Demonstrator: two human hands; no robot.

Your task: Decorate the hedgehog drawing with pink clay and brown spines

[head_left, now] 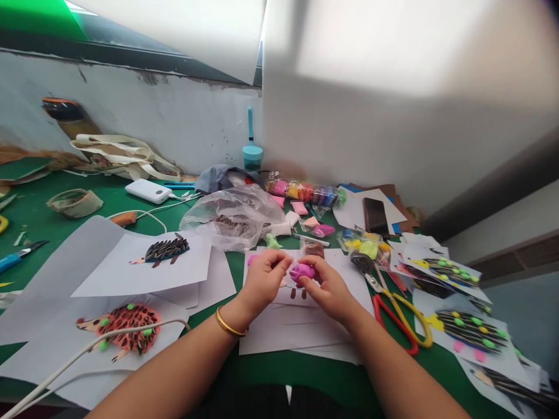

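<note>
My right hand (328, 285) grips a lump of purple-pink modelling clay (302, 271) between thumb and fingers. Close beside it on the left, my left hand (265, 280) has thumb and forefinger pinched together; whatever lies between them is too small to make out. Both hands are above a stack of white paper (271, 334). On the top sheet, partly covered by my hands, small brown clay legs (299, 294) show. Another bit of pink clay (250, 260) lies at the sheet's left edge, and a brown clay packet (312, 249) is just behind my hands.
Red-and-yellow scissors (402, 317) lie right of the paper. Finished hedgehog pictures sit on both sides, one red (131, 326) with a white cable (109, 334) across it. Behind are a plastic bag (236, 218), colourful clay packs (305, 191), a phone (374, 216) and a power bank (148, 190).
</note>
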